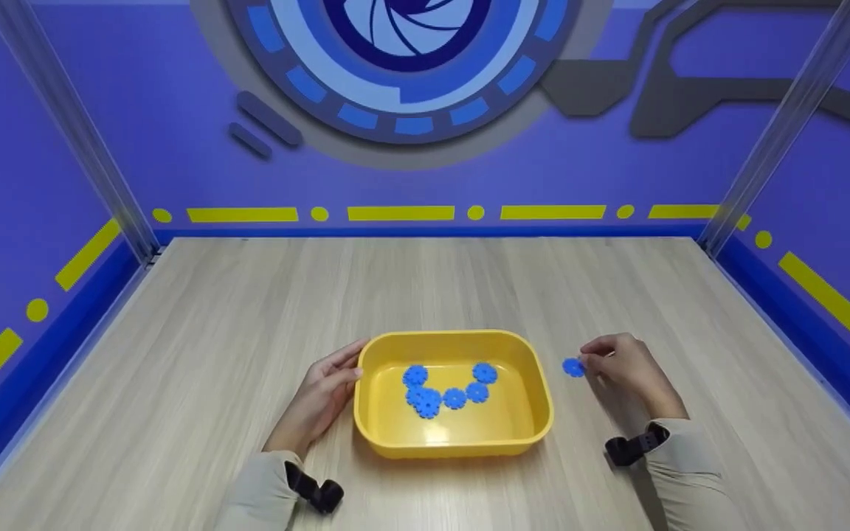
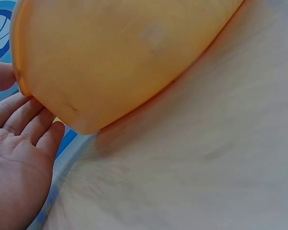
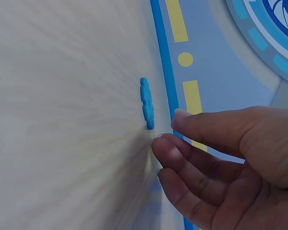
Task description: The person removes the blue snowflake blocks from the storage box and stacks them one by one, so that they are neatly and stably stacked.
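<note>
A yellow plastic tub [image 1: 454,451] stands on the table in front of me, with several blue notched plastic discs [image 1: 454,399] lying in it, some overlapping at the left. My left hand [image 1: 322,394] grips the tub's left rim. In the left wrist view, the thumb is at the rim and the fingers [image 2: 24,115] reach beneath it along the outer wall. To the right of the tub, another blue notched disc [image 1: 573,367] lies on the table. Right by that disc [image 3: 147,104] is my right hand [image 3: 230,167], fingers bent and thumb apart from the index finger, with a small gap to the disc.
The wooden table [image 1: 425,280] runs back to a purple-blue printed wall [image 1: 425,184] with yellow markings. Similar panels with clear corner posts close off both sides. A black strap device sits on each wrist over beige sleeves [image 1: 690,472].
</note>
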Action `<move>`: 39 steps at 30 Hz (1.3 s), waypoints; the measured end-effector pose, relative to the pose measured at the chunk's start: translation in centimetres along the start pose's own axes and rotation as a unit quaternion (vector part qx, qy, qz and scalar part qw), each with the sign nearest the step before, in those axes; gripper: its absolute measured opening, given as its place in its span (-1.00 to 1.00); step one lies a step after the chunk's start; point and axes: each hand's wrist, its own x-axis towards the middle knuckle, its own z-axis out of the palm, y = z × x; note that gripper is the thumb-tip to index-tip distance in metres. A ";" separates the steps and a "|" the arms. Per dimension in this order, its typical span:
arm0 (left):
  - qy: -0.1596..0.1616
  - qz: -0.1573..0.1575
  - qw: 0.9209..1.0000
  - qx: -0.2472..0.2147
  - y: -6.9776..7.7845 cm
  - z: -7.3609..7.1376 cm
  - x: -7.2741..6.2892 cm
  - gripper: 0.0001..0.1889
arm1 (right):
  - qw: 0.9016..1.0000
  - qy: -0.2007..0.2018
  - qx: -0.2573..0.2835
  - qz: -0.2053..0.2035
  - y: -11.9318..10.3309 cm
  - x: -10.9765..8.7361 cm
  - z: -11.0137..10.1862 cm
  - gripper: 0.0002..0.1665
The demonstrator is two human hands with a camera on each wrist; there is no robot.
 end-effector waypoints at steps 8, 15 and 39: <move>-0.003 0.005 1.000 -0.002 0.0 0.0 -0.1 -0.32 | 0.999 0.025 -0.015 -0.036 -1.0 -0.2 -0.7 -0.70; -0.002 0.011 1.000 -0.008 0.0 -0.1 -0.1 -0.32 | 0.994 0.023 -0.030 -0.100 -2.6 -0.1 -1.4 -0.70; -0.009 0.005 1.000 0.008 -0.1 -0.1 0.0 -0.33 | 0.981 -0.052 -0.065 -0.176 -10.3 -0.2 -0.4 -0.75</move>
